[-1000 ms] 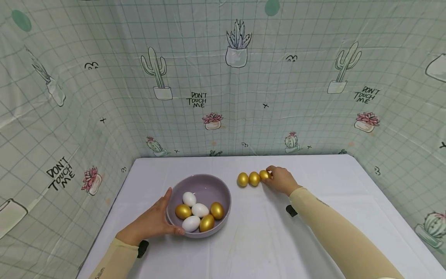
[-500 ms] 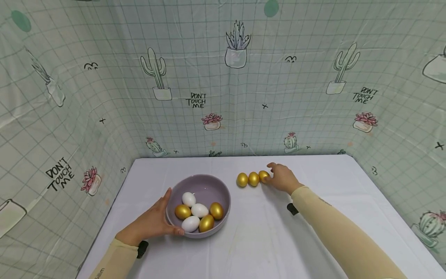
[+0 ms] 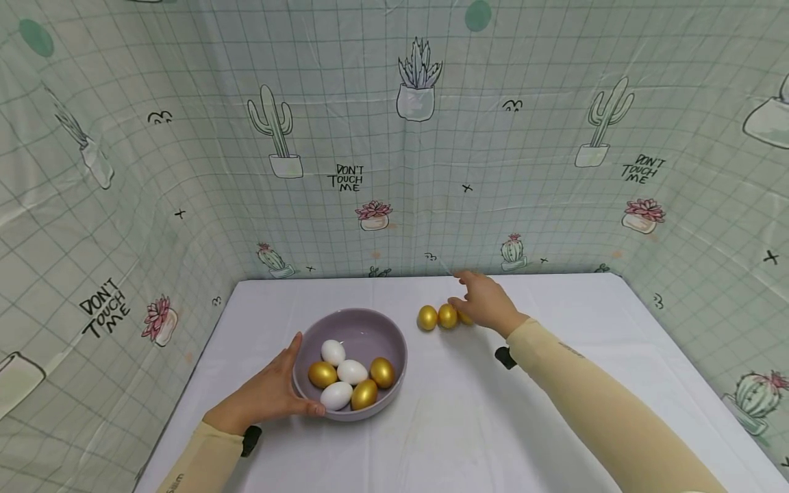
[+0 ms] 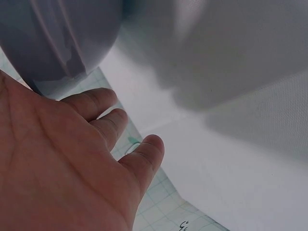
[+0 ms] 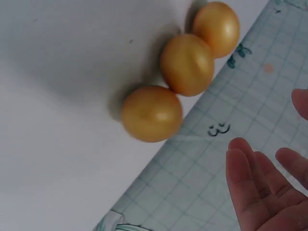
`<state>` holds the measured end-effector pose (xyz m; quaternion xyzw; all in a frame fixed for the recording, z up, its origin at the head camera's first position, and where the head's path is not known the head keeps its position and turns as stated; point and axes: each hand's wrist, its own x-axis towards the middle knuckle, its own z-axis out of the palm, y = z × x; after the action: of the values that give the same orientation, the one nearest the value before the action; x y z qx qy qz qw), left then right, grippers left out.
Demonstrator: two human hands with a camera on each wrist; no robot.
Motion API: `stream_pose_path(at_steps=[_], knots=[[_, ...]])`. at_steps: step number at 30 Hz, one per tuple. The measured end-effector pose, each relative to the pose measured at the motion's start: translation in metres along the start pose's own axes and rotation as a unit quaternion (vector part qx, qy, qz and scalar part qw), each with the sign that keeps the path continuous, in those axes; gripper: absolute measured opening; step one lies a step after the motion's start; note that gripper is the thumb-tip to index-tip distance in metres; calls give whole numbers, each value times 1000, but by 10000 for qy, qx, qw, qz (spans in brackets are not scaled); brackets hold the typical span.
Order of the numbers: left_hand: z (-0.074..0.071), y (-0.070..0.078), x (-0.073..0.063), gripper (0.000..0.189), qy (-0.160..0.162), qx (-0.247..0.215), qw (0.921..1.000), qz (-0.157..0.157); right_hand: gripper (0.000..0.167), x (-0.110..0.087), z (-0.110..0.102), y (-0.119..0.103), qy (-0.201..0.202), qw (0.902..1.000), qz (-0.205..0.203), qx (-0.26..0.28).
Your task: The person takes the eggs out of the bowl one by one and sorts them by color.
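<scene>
In the head view, a mauve bowl (image 3: 353, 329) holds three white eggs (image 3: 352, 372) and three gold eggs (image 3: 382, 372). My left hand (image 3: 274, 390) spans the bowl's left side, thumb at the near rim and fingers along the outer wall; the left wrist view shows these fingers extended beside the bowl (image 4: 72, 38). Three more gold eggs (image 3: 428, 318) stand in a touching row to the right of the bowl. Above the row's right end is my right hand (image 3: 490, 301), fingers spread and holding nothing, partly covering the rightmost egg. All three eggs (image 5: 151, 114) show fully in the right wrist view.
A white cloth (image 3: 431, 438) covers the table. Behind it and at both sides hangs a checked curtain (image 3: 444, 205) printed with cacti, close beyond the table's back edge. Dark wrist cameras (image 3: 505, 357) sit under both sleeves.
My right hand has left the rightmost gold egg, risen and shifted left over the row. That egg stays beside the other two. The left hand and bowl keep their places.
</scene>
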<state>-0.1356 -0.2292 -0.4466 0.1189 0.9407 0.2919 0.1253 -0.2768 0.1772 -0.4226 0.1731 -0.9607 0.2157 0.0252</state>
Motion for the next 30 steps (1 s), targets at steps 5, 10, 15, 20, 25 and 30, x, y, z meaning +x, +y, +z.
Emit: stream_pose_path(at_steps=[5,10,15,20,25,30], knots=[[0,-2,1,141,9,-37,10000,-9,58,1,-1,-32,-81,9986,-515,81],[1,-3,1,141,25,-59,10000,33,58,-1,3,-65,-268,9930,-1136,165],[0,-2,1,140,22,-44,10000,50,58,-6,7,-95,-664,9849,-1599,32],[1,-3,2,141,35,-25,10000,13,54,-12,17,-113,-1184,9706,-2095,-44],[1,-1,1,142,5,-62,10000,-77,57,-17,28,-123,-1770,9579,-2255,-157],[1,1,0,141,-20,-61,9999,-106,56,-20,37,-127,-2070,9504,-2295,-342]])
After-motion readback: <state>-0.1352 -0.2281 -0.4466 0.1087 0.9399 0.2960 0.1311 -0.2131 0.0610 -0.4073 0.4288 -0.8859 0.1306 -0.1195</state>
